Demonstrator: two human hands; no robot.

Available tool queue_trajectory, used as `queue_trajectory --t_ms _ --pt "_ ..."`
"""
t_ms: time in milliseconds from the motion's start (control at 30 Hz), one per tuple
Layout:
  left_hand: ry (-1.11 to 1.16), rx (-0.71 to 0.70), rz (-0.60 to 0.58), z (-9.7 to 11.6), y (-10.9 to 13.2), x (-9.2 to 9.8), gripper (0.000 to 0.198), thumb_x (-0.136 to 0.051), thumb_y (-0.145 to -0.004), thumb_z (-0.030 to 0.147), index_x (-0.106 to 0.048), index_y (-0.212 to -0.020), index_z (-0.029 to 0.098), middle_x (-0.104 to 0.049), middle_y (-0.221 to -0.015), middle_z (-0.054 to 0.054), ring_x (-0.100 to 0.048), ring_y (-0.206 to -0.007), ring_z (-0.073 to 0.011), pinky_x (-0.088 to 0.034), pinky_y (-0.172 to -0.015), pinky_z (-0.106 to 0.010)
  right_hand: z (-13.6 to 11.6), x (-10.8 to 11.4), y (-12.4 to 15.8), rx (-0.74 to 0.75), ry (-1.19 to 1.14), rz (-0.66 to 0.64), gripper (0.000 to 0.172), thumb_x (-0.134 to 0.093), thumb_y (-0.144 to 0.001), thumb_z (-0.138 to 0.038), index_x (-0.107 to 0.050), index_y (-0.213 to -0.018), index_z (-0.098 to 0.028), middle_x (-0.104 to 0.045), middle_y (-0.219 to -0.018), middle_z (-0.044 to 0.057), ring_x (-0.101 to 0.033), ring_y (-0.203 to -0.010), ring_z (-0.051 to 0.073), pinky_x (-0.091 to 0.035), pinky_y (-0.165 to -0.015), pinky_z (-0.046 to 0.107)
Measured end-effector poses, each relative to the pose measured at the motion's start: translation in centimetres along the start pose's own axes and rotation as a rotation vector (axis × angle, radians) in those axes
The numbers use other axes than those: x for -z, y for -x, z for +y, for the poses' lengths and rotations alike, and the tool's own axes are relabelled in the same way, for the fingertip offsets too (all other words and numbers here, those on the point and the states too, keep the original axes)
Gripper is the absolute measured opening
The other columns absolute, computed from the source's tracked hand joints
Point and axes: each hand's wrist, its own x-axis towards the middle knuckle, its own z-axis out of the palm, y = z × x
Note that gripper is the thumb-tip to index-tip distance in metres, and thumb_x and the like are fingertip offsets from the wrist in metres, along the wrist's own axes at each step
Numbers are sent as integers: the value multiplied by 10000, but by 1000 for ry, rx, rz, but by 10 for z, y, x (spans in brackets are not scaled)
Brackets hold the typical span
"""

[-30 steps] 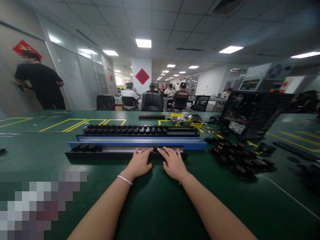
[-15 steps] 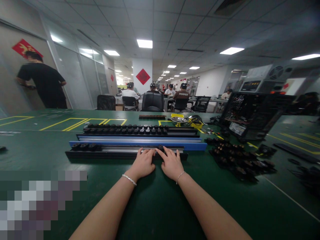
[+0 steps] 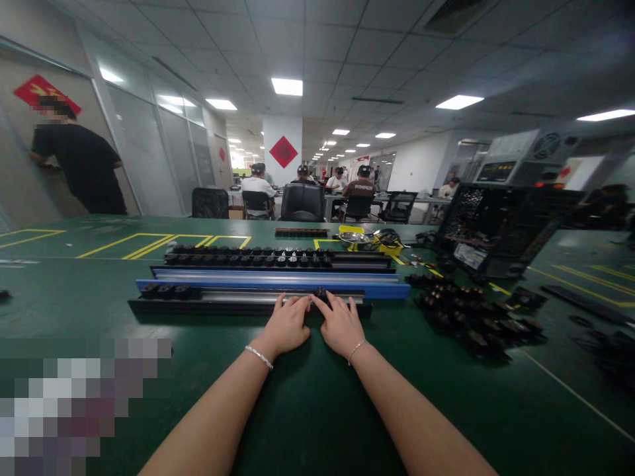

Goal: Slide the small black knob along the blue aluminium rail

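A black rail point(image 3: 248, 307) with a silvery inner channel lies crosswise before me, the nearest of several long rails. Three round black socket modules point(image 3: 167, 291) sit in its left end. Another small black socket module point(image 3: 321, 292) sits right of the rail's middle, partly hidden by my fingers. My right hand point(image 3: 342, 325) has its index and middle fingers around this module, the other fingers spread over the rail edge. My left hand point(image 3: 288, 325) lies beside it, fingers spread and outstretched on the rail, its fingertips almost meeting the right index finger.
Behind lie a blue rail point(image 3: 401, 291) and a black rail filled with socket modules point(image 3: 238, 256). A pile of black parts point(image 3: 466, 311) lies to the right, before an open computer case point(image 3: 501, 225). A metal bowl point(image 3: 354, 237) stands farther back. Several people sit beyond the table.
The small socket module and the fingers of both hands have shifted slightly right along the rail. The standing person at left has moved slightly left in view.
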Motion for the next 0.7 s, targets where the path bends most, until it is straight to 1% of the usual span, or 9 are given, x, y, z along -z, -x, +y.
queue_trajectory --t_ms 167,333,500,700 --pt "-8 -11 -18 -1 1 0 681 -483 -657 195 -334 -1321 198 -515 -1272 -90 -375 -1239 -221 -81 -1094 -468 0 3 1 -1 8 -2 567 -439 -774 -191 -389 -1319 -338 -366 -1406 66 -343 -1248 227 -122 -1047 478" --pt "1 -24 7 -4 1 -3 714 -486 -657 197 -301 -1347 206 -539 -1237 -78 -380 -1236 -219 -70 -1102 -467 1 4 2 -14 12 9 544 -440 -773 -181 -419 -1300 -312 -383 -1394 77 -355 -1239 228 -122 -1054 457" --pt "22 -32 21 -5 2 -4 714 -478 -655 193 -304 -1348 196 -551 -1217 -78 -374 -1242 -210 -64 -1105 -461 2 2 2 -18 6 30 526 -443 -770 -176 -444 -1283 -296 -395 -1383 77 -365 -1230 225 -126 -1057 446" --pt "16 -37 10 -6 2 -5 708 -477 -663 202 -306 -1349 192 -519 -1270 -83 -355 -1257 -213 -54 -1104 -480 3 0 1 -18 20 39 575 -458 -766 -184 -402 -1314 -348 -397 -1376 77 -374 -1222 234 -136 -1049 443"
